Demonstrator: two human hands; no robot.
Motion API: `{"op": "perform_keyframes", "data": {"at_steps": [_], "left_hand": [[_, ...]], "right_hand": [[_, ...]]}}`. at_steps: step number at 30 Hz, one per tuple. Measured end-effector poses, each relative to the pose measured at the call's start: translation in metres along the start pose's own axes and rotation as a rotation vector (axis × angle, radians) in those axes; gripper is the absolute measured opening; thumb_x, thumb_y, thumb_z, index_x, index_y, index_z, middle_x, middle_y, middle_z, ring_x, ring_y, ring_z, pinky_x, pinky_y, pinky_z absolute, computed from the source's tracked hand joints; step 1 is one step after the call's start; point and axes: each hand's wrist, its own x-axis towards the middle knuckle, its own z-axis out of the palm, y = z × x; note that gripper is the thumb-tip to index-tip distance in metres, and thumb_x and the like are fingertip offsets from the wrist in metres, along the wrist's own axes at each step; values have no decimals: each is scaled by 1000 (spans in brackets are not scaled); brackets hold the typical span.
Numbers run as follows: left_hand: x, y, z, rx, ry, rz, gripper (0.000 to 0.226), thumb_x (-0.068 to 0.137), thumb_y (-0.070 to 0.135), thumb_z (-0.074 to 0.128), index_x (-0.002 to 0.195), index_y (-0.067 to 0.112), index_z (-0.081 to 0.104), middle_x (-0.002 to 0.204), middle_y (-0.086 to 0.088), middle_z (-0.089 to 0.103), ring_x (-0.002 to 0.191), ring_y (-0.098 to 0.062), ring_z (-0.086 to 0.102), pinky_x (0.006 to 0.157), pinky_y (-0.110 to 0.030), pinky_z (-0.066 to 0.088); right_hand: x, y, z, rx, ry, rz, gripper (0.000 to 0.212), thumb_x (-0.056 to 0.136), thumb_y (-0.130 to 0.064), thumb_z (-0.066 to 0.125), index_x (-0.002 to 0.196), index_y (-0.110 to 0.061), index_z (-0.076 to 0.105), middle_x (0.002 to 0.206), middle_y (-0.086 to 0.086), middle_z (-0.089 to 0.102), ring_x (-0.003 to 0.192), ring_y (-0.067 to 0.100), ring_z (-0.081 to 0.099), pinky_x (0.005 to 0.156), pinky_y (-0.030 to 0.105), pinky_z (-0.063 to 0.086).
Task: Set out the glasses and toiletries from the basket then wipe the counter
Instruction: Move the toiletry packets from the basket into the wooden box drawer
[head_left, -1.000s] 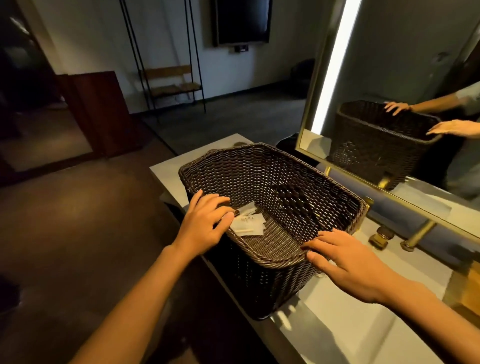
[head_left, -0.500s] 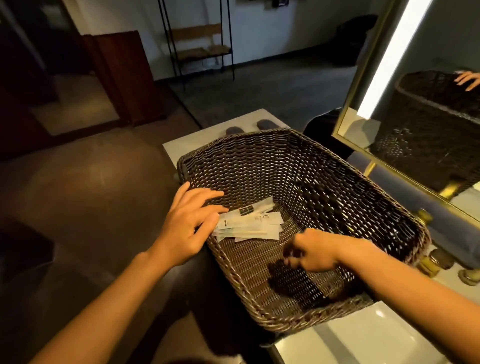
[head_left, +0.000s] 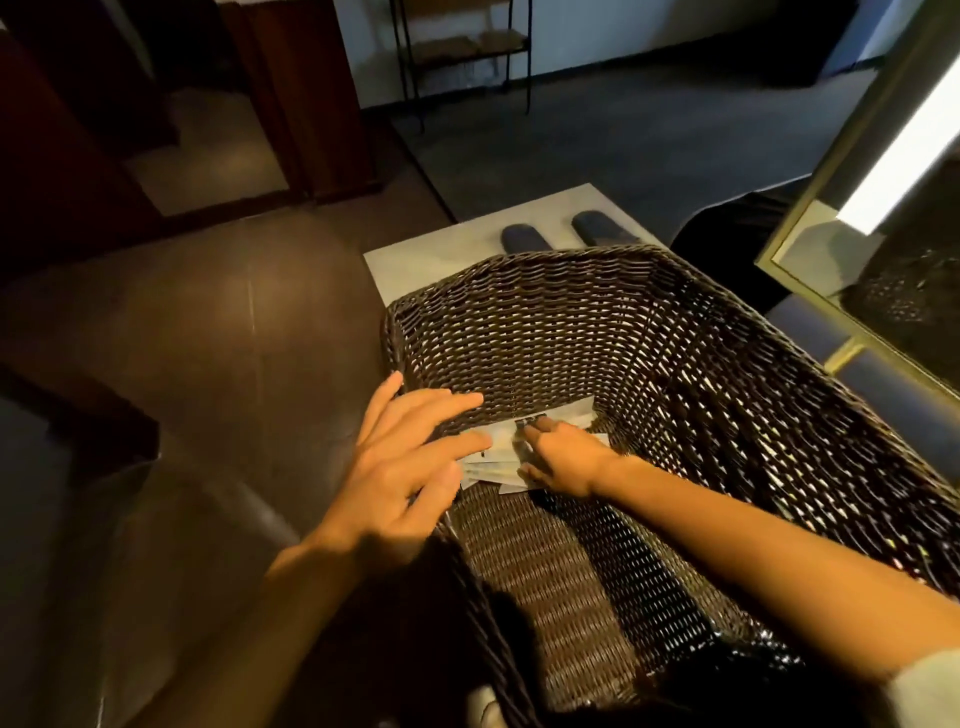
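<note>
**Both hands at the sachets in the wicker basket**

Where our left hand lies over the near-left rim of the dark woven basket, its fingers are spread and flat, gripping nothing. Just right of it, pale flat toiletry sachets lie fanned on the basket floor. Our right hand reaches down inside, fingertips curled onto the packets; we cannot tell whether it grips any. Both hands hide most of the pile, and its print is unreadable.

Basket: dark woven wicker, rough, slight sheen. Packets: pale, flat, paper-like. Counter: smooth, matt, light stone look.
</note>
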Motion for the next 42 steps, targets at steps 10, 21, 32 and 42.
{"op": "perform_keyframes", "data": {"at_steps": [10,21,32,42], "left_hand": [[-5,-16,9,-21,18,59,38,102,30,38,130,30,63,148,6,55,137,-12,45,127,-53,12],[-4,-19,16,-49,62,33,55,107,46,20,129,27,67,147,8,55,137,-13,46,126,-50,12],[-4,-13,11,-31,75,28,59,107,45,22,125,17,71,141,-4,62,132,-20,52,125,-51,14],[0,-7,10,-43,80,3,65,108,47,21,125,11,72,139,-8,63,131,-21,54,125,-52,14]], "right_hand": [[19,-1,6,-109,-94,117,17,93,-25,60,107,-16,62,112,9,60,103,26,60,90,38,54],[11,-14,11,-21,-121,42,56,94,-40,64,141,-18,45,134,12,49,115,28,59,104,40,49],[11,10,-4,-4,-15,-41,36,91,-24,55,122,-13,41,95,9,57,91,25,51,81,39,50],[15,24,18,-18,-148,-19,76,85,-42,74,147,-18,37,141,9,38,123,30,51,111,41,42]]}}
